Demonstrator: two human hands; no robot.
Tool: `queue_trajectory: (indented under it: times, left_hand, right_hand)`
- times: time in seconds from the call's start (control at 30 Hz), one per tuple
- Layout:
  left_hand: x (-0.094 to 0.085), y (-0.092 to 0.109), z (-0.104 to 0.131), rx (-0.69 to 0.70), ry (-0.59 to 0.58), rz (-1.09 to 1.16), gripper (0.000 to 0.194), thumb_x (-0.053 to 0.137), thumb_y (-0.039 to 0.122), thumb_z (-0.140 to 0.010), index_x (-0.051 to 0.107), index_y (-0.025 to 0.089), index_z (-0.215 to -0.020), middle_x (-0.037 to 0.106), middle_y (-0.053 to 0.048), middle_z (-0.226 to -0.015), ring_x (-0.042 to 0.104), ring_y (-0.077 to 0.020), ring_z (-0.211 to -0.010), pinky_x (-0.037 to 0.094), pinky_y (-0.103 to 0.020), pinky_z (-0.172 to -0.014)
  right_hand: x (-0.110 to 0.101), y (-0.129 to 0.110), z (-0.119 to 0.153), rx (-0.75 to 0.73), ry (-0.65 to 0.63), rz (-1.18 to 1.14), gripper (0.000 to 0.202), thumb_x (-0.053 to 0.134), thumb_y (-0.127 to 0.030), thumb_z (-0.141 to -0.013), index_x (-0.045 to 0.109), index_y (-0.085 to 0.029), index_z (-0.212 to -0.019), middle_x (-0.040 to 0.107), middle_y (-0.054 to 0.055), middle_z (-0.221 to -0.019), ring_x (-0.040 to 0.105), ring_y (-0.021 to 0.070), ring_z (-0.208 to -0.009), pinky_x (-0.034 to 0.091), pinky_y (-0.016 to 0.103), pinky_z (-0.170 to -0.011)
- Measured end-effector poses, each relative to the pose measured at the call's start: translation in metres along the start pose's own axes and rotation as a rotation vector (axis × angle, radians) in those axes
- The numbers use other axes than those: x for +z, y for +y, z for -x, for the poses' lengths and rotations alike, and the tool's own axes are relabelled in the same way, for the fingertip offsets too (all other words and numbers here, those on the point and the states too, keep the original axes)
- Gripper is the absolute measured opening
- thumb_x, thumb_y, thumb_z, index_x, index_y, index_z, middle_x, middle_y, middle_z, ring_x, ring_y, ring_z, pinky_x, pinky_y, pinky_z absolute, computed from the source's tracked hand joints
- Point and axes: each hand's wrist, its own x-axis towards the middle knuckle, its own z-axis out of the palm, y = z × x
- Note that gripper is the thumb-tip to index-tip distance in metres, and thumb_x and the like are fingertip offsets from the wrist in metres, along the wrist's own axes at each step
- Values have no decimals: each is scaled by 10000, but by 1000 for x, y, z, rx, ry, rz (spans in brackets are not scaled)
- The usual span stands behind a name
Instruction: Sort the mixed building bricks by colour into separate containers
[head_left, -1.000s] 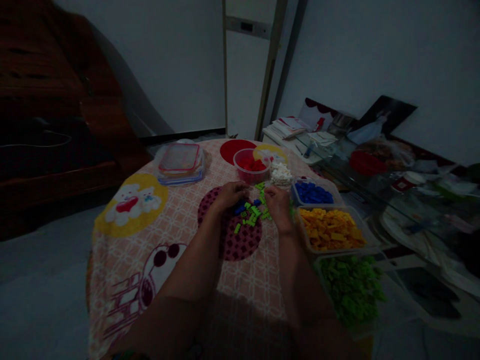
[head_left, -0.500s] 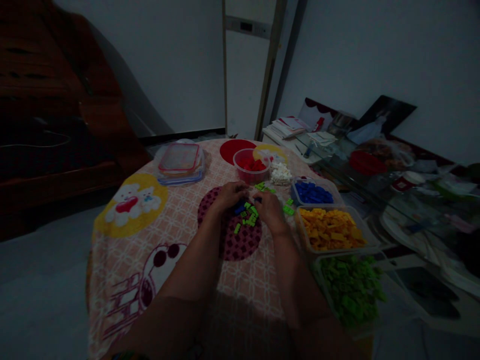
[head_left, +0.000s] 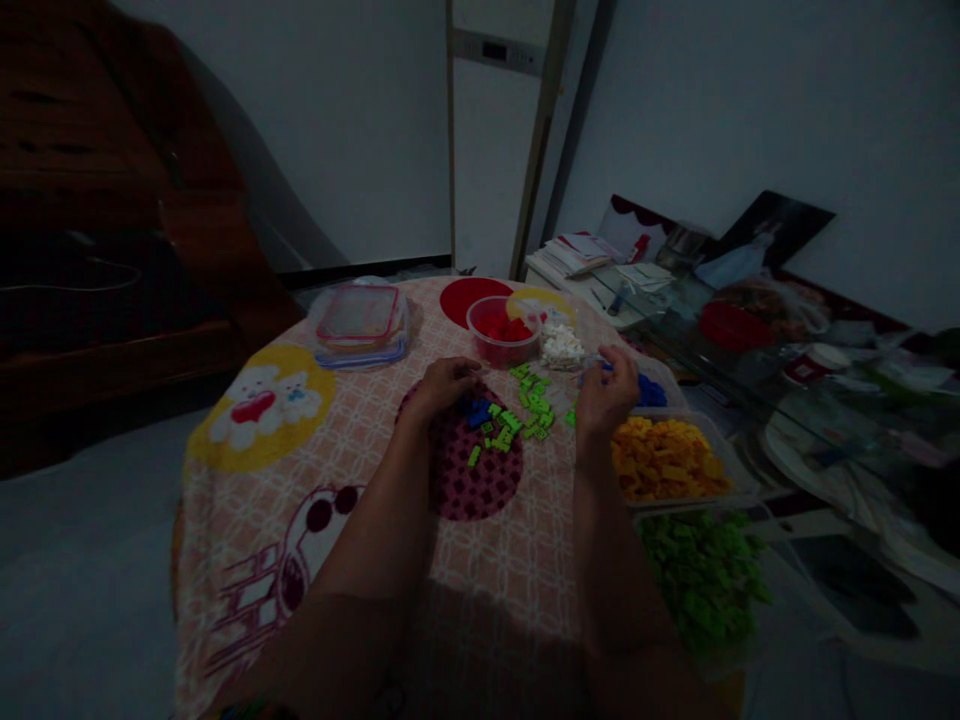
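My left hand rests low over the table, fingers loosely bent and apart, beside a small cluster of blue building bricks. Nothing shows in its grasp. My right hand is raised in front of the clear tub of blue bricks, covering its left part. Its thumb and fingers are apart, and blue shows between them, seemingly from the tub behind. Green building bricks lie on the dark red round patch near the blue ones. More loose green bricks lie between my hands.
Tubs of yellow bricks and green bricks stand along the right edge. Further back are a round tub of red bricks and a white brick pile. Stacked lids lie at the back left. A cluttered glass table stands right.
My right hand has moved right and up from the loose bricks to the blue tub, uncovering more green bricks. My left hand has shifted slightly left, away from the middle.
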Motion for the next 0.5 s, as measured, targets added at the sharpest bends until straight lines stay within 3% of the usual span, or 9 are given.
queue_trajectory:
  times: [0.13,0.33,0.5]
  left_hand:
    - [1,-1,-1,6,15,-71,350,713,324,-779,752,154,-1082,792,-62,-872,736,-201,-727,592,-302,-724]
    - [2,-6,-5,-19,16,-62,345,710,330,-787,740,148,-1078,798,-73,-909,750,-213,-769,602,-321,-761]
    - [2,-9,-6,-8,9,-46,361,714,311,-770,731,142,-1090,802,-84,-950,755,-216,-846,595,-309,-788]
  right_hand:
    - [22,-13,25,-67,-378,-17,234,521,-179,-855,741,-179,-933,744,90,-950,676,224,-893,546,359,-871]
    - [54,-18,70,-309,-830,-13,348,479,-90,-899,754,-195,-1083,756,96,-1141,667,223,-1088,495,358,-1024]
    - [61,-10,83,-371,-1050,109,465,466,-16,-844,722,-138,-1213,722,145,-1244,638,245,-1169,458,386,-1086]
